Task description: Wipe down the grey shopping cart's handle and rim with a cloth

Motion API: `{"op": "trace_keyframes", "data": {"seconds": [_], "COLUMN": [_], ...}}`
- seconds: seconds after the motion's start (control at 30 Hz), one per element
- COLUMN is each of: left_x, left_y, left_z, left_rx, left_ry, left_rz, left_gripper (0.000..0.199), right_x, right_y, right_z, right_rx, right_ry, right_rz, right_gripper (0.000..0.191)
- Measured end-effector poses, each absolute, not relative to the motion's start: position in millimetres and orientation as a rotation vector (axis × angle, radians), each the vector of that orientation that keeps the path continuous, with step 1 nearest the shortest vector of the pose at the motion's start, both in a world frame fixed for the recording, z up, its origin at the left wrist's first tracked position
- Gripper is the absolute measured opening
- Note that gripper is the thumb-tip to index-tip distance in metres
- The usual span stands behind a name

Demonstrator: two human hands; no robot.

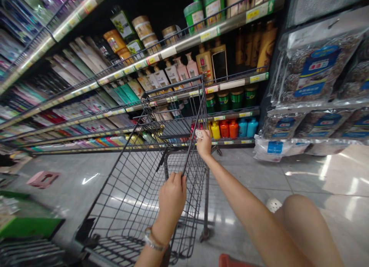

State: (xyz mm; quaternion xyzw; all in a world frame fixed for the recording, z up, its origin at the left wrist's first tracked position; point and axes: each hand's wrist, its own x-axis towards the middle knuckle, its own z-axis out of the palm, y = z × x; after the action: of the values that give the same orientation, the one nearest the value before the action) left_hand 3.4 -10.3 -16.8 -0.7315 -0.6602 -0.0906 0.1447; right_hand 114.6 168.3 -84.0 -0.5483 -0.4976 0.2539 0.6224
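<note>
A dark wire shopping cart [135, 190] stands in front of me, its basket bare wire with floor showing through. My left hand [173, 194], with a watch or bracelet [154, 239] at the wrist, is closed around the cart's near top rail. Farther along that same rail, close to the folding seat end [175, 126], my right hand [204, 143] is closed too. A crumpled whitish bit, maybe tissue [199, 134], shows at its fingers. The fingertips of both hands are partly hidden.
Shelves of bottles and jars [173, 72] run behind the cart. Bagged steel scrubbers [317, 67] hang at the right. On the tiled floor [242, 171] sit a pink stool [43, 179] and, at the lower left, a green box [31, 226]. Something red [233, 261] shows at the bottom edge.
</note>
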Motion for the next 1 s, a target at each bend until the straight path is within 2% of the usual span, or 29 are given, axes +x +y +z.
{"op": "trace_keyframes", "data": {"seconds": [0.4,0.7,1.0], "left_x": [-4,-36,-85], "left_y": [-8,-30,-67], "left_z": [-20,-18,-8], "left_rx": [-2.154,-2.127,-2.248], "left_ry": [-1.836,-1.337,-1.232], "left_rz": [-0.243,-0.377,-0.393], "left_gripper": [0.03,0.027,0.018], "right_x": [100,91,68], "right_y": [100,64,21], "right_z": [-98,-97,-95], "right_rx": [-1.086,-1.014,-0.935], "right_ry": [-1.226,-1.231,-1.25], "right_rz": [0.598,0.684,0.794], "right_gripper": [0.039,0.042,0.042]}}
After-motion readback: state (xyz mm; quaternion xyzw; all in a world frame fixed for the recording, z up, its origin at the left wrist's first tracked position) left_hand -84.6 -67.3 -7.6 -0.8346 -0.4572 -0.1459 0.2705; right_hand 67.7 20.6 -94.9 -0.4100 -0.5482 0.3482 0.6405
